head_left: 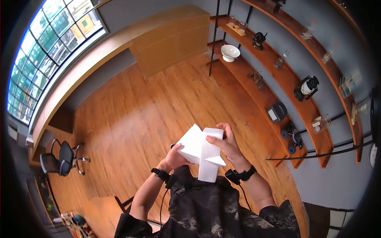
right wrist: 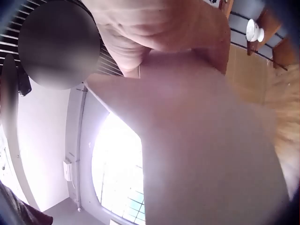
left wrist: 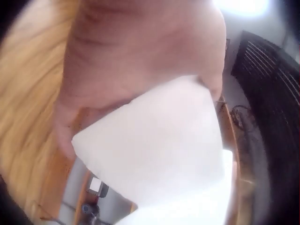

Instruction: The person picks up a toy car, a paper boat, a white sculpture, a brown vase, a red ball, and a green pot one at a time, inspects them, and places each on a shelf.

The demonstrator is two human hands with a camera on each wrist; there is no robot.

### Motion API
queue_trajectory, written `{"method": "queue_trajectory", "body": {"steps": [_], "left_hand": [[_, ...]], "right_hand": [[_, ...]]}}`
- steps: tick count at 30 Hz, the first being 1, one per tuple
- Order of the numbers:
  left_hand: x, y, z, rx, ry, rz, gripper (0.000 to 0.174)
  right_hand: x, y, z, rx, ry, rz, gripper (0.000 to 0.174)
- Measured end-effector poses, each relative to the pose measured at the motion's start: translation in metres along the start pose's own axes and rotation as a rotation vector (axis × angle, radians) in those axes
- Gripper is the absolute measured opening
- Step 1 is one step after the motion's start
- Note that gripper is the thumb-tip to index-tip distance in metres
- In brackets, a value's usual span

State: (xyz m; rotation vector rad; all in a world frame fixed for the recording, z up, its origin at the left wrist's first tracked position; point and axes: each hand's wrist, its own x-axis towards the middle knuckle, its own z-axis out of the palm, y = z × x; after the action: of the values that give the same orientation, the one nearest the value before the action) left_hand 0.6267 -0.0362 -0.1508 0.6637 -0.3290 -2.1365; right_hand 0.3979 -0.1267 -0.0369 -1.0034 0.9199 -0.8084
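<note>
White box (head_left: 200, 152) above wooden floor (head_left: 131, 119)

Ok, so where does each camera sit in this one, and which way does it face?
Head: worn on the head, facing down at the wooden floor and wall shelves; it shows the left hand and right hand gripping a white angular object.
Left wrist: on the left wrist, looking past the palm at the object; only that hand shows.
Right wrist: on the right wrist, blurred, facing the object with a window behind; only that hand shows.
Shared: all three see the object.
</note>
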Motion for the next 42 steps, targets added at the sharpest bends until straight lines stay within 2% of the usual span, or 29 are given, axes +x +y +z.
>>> {"method": "queue_trajectory", "body": {"steps": [4,7,13,14,17,18,21,24,29,30,35,36,40,42], "left_hand": [[0.036,0.057,-0.021,-0.033,-0.053,0.008,0.091],[0.055,0.112,-0.032,-0.037,-0.089,0.011,0.091],[0.079,0.213,-0.021,-0.088,-0.142,0.029,0.094],[0.083,0.225,-0.018,-0.098,-0.146,0.027,0.096],[0.107,0.259,-0.009,-0.085,-0.188,0.051,0.098],[0.117,0.268,-0.010,-0.062,-0.203,0.049,0.098],[0.152,0.298,-0.012,0.000,-0.236,0.026,0.098],[0.184,0.317,-0.010,0.023,-0.210,-0.009,0.098],[0.248,0.348,-0.013,0.071,-0.162,-0.084,0.097],[0.264,0.347,-0.031,0.024,-0.215,-0.109,0.090],[0.336,0.376,-0.034,-0.037,-0.077,-0.236,0.084],[0.350,0.376,-0.036,-0.065,-0.064,-0.243,0.084],[0.396,0.380,-0.047,-0.151,-0.031,-0.272,0.083],[0.417,0.393,-0.041,-0.219,-0.071,-0.277,0.077]], "right_hand": [[0.062,-0.017,0.023,-0.144,0.038,0.028,0.080],[0.110,-0.035,0.051,-0.139,0.087,-0.009,0.079],[0.177,-0.061,0.078,-0.050,0.080,-0.178,0.075],[0.182,-0.059,0.077,-0.088,0.067,-0.187,0.085],[0.189,-0.052,0.069,-0.167,-0.008,-0.271,0.093],[0.189,-0.051,0.069,-0.126,-0.011,-0.233,0.107],[0.200,-0.047,0.074,-0.077,0.036,-0.383,0.114],[0.210,-0.054,0.072,-0.066,0.177,-0.247,0.113],[0.267,-0.063,0.038,0.008,0.258,-0.208,0.099],[0.278,-0.063,0.026,0.035,0.261,-0.181,0.095],[0.348,-0.085,-0.032,0.129,0.282,-0.042,0.080],[0.362,-0.085,-0.041,0.145,0.301,-0.090,0.077],[0.403,-0.096,-0.081,-0.142,0.252,0.063,0.083],[0.423,-0.101,-0.093,-0.160,0.259,-0.017,0.084]]}}
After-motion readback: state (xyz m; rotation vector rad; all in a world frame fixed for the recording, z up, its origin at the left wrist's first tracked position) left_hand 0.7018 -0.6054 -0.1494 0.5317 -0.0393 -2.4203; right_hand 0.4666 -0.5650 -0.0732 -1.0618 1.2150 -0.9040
